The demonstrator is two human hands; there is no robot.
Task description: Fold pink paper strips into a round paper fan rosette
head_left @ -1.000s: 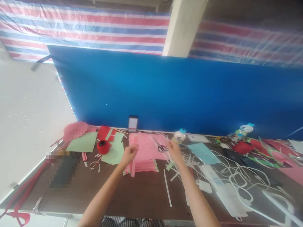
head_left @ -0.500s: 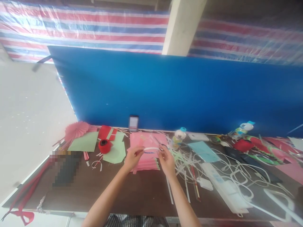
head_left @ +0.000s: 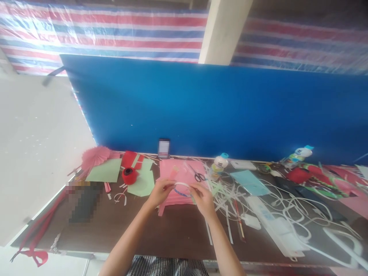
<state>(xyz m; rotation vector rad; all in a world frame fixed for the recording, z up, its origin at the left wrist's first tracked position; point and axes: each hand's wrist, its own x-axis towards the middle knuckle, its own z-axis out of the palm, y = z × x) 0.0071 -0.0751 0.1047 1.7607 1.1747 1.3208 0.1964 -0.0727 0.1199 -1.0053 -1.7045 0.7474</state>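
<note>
A narrow white strip [head_left: 182, 184], probably paper, is bowed into a shallow arc between my two hands. My left hand [head_left: 159, 193] pinches its left end, and my right hand [head_left: 204, 199] pinches the right end. Beneath it lies a stack of pink paper [head_left: 166, 167] with layered front edges. A blue curved line or band [head_left: 180, 192] shows just under the strip; whether it is printed or separate I cannot tell. Dark-handled scissors [head_left: 199, 177] rest on the pink paper, beyond my right hand.
A red ribbon roll [head_left: 129, 176] and green sheets [head_left: 145, 185] lie left. A phone [head_left: 164, 148] leans on the blue panel [head_left: 178, 99]. To the right are a white bottle [head_left: 220, 165], shredded strips [head_left: 222, 193], a paintbrush [head_left: 239, 220], a power strip [head_left: 277, 230] and tangled cables.
My right hand has come away from the scissors' handles, which now show fully. The strip bows upward more, with my hands slightly closer together. The view has shifted a little.
</note>
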